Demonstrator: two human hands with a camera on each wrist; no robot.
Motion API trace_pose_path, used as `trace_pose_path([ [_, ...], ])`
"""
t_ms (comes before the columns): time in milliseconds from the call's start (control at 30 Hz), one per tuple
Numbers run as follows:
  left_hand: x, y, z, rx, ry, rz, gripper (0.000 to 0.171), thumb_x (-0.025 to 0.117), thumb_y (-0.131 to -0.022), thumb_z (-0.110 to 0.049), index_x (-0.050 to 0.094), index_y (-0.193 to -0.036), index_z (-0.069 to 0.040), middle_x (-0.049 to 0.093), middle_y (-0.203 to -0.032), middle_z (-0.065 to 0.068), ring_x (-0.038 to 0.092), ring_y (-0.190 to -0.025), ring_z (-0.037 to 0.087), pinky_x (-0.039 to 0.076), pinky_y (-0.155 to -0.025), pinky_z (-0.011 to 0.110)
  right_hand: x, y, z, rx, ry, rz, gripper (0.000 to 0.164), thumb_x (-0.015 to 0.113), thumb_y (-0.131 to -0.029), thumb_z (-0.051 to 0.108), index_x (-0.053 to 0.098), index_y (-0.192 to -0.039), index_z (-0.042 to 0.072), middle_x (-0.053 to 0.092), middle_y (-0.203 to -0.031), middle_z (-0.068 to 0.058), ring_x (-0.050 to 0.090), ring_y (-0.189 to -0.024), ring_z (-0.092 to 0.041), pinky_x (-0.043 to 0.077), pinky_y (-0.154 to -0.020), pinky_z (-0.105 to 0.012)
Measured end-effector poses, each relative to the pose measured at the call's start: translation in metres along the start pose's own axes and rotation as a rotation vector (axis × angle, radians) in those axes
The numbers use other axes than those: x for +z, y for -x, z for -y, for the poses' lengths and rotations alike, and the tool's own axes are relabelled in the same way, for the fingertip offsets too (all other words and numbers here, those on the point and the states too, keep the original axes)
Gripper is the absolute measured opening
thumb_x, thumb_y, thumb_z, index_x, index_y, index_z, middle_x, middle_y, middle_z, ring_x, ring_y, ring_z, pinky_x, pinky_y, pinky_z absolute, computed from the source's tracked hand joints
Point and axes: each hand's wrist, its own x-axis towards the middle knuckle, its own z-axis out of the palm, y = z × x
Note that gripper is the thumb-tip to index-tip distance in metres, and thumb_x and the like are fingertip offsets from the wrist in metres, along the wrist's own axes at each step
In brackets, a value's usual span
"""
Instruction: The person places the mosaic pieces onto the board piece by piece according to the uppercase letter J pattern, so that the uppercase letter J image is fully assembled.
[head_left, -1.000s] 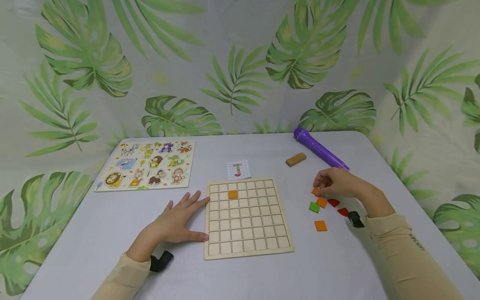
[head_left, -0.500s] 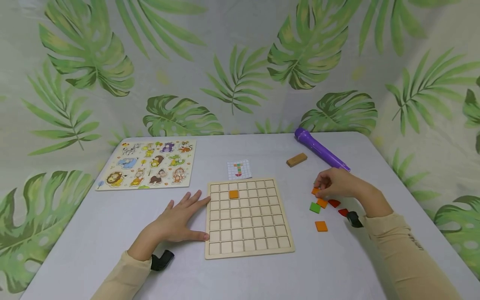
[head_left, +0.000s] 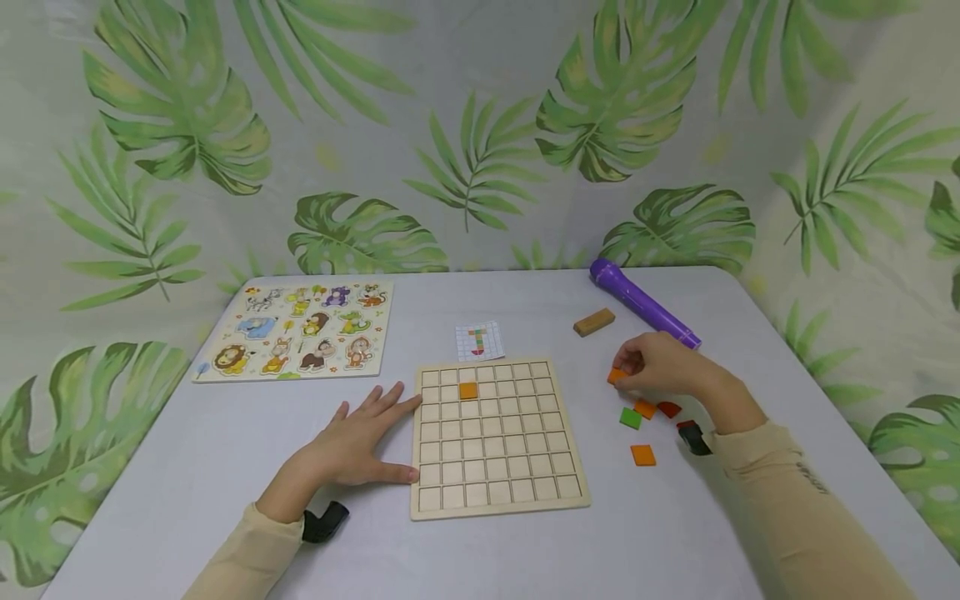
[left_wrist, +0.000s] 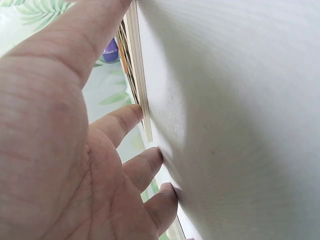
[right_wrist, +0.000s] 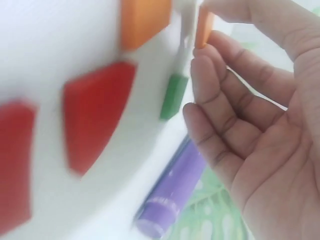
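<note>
My right hand (head_left: 663, 367) pinches an orange square tile (right_wrist: 204, 25) between thumb and index finger, above the loose pieces right of the board. Below it lie a green square tile (head_left: 631, 418), an orange tile (head_left: 645, 409), another orange tile (head_left: 642, 455) and red rounded pieces (right_wrist: 97, 112). A second green piece (right_wrist: 174, 96) shows in the right wrist view; the hand hides it from the head view. My left hand (head_left: 341, 446) lies spread, its thumb and index fingertip against the left edge of the wooden grid board (head_left: 500, 512). One orange tile (head_left: 468, 391) occupies a square near the board's top.
Behind the board lies a paper card (head_left: 491, 337) with a coloured grid pattern. An animal puzzle board (head_left: 292, 376) is at back left. A wooden block (head_left: 594, 322) and a purple toy microphone (head_left: 645, 302) lie at back right.
My right hand has lifted the orange tile from the loose pieces and moved slightly left with it. The left hand has stayed at the board's edge.
</note>
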Motion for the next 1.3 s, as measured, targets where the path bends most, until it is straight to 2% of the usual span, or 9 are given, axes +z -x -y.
trace_pose_path([
  [167, 0.000, 0.000, -0.001, -0.001, -0.003, 0.000, 0.109, 0.084, -0.082, -0.068, 0.034, -0.170, -0.027, 0.019, -0.181, 0.014, 0.015, -0.166, 0.048, 0.009, -0.124, 0.084, 0.004, -0.015, 0.011, -0.061, -0.010, -0.014, 0.020, 0.086, -0.090, 0.023, 0.078, -0.101, 0.008, 0.072, -0.086, 0.001, 0.062, -0.081, -0.014, 0.055, -0.074, -0.024],
  [433, 0.000, 0.001, -0.001, -0.007, -0.002, 0.006, 0.109, 0.084, -0.082, -0.069, 0.034, -0.170, -0.028, 0.019, -0.181, 0.013, 0.014, -0.167, 0.047, 0.009, -0.124, 0.083, 0.013, -0.038, 0.040, -0.174, -0.042, 0.021, 0.020, 0.083, -0.088, 0.012, 0.079, -0.106, 0.005, 0.075, -0.094, -0.002, 0.065, -0.085, -0.013, 0.058, -0.078, -0.025],
  [600, 0.001, 0.000, 0.000, -0.005, 0.000, 0.002, 0.109, 0.084, -0.082, -0.069, 0.034, -0.170, -0.028, 0.019, -0.181, 0.013, 0.014, -0.167, 0.047, 0.009, -0.124, 0.084, 0.020, -0.047, 0.058, -0.234, -0.033, 0.042, 0.020, 0.081, -0.088, 0.012, 0.079, -0.107, 0.006, 0.076, -0.095, -0.002, 0.066, -0.088, -0.012, 0.058, -0.081, -0.026],
  [867, 0.001, 0.001, 0.000, -0.003, -0.002, -0.004, 0.110, 0.084, -0.081, -0.069, 0.035, -0.170, -0.028, 0.019, -0.181, 0.013, 0.015, -0.167, 0.047, 0.009, -0.124, 0.084, 0.032, -0.060, 0.083, -0.264, -0.003, 0.085, 0.025, 0.086, -0.086, 0.020, 0.078, -0.108, 0.009, 0.074, -0.099, 0.000, 0.064, -0.090, -0.011, 0.056, -0.084, -0.028],
  [1100, 0.001, 0.000, 0.001, -0.001, -0.007, -0.006, 0.110, 0.084, -0.081, -0.069, 0.034, -0.170, -0.028, 0.020, -0.181, 0.014, 0.015, -0.166, 0.048, 0.010, -0.123, 0.084, 0.042, -0.068, 0.100, -0.314, -0.002, 0.126, 0.022, 0.083, -0.089, 0.018, 0.078, -0.109, 0.008, 0.073, -0.101, -0.002, 0.064, -0.088, -0.010, 0.056, -0.082, -0.026],
  [1300, 0.001, 0.000, 0.001, -0.009, -0.009, 0.000, 0.110, 0.084, -0.081, -0.070, 0.034, -0.170, -0.028, 0.020, -0.181, 0.013, 0.015, -0.167, 0.047, 0.010, -0.124, 0.084, 0.050, -0.074, 0.106, -0.334, -0.003, 0.144, 0.023, 0.080, -0.086, 0.013, 0.078, -0.109, 0.009, 0.072, -0.099, 0.000, 0.060, -0.087, -0.011, 0.054, -0.081, -0.026],
])
